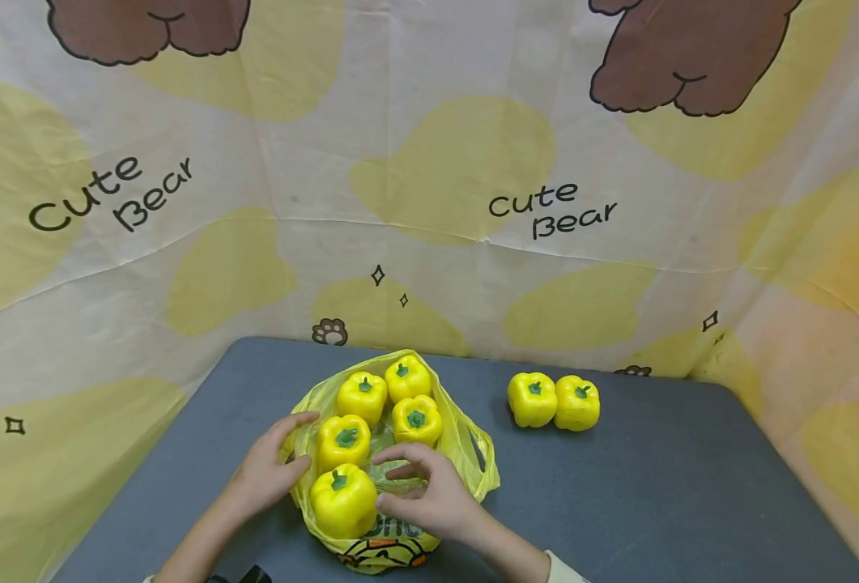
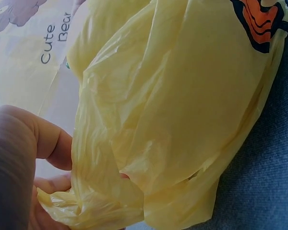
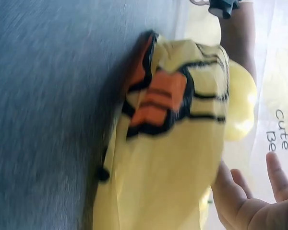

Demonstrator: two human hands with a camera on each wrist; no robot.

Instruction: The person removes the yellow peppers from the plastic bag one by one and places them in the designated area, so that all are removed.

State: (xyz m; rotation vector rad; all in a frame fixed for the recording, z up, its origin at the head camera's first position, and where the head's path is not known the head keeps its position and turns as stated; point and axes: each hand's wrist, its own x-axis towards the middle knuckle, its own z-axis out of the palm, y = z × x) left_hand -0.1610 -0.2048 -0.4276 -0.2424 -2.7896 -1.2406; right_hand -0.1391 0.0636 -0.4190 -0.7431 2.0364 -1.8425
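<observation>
A yellow plastic bag (image 1: 465, 453) with a printed front lies spread open on the table. Several yellow bell peppers sit inside, including a front pepper (image 1: 343, 502) and a back pepper (image 1: 408, 379). My left hand (image 1: 272, 463) holds the bag's left side, and thin plastic (image 2: 93, 191) runs between its fingers in the left wrist view. Over the opening is my right hand (image 1: 429, 494), fingers apart and loosely bent with nothing between them. Its thumb tip is close beside the front pepper. In the right wrist view, another bell pepper (image 3: 242, 103) shows above the bag's edge.
Two more yellow bell peppers, a left one (image 1: 532, 399) and a right one (image 1: 577, 402), stand side by side toward the back of the grey table (image 1: 655, 486). A bear-print cloth (image 1: 429, 162) hangs behind. A small black object (image 1: 256, 574) appears at the front edge.
</observation>
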